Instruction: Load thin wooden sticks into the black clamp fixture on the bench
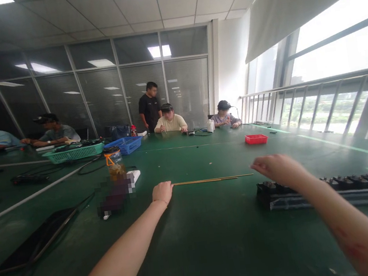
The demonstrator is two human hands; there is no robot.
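My left hand [163,193] is closed around one end of a few thin golden rods [203,181], which lie side by side and point right, level over the green table [212,239]. One rod reaches farther than the others. Just above and beyond its far tip is my right hand [266,165], slightly blurred, with the fingers bent and pressed together. Whether anything sits between those fingers is hidden. Below my right forearm stands a long black rack [295,200] with a row of dark metal fittings along its top.
A tablet [37,241] with a cable, a dark purple pouch [117,196] and a bottle [114,159] lie to the left. Farther off are a green basket [73,154], a blue basket [126,146] and a red tray [256,139]. Several people are around the table's far side.
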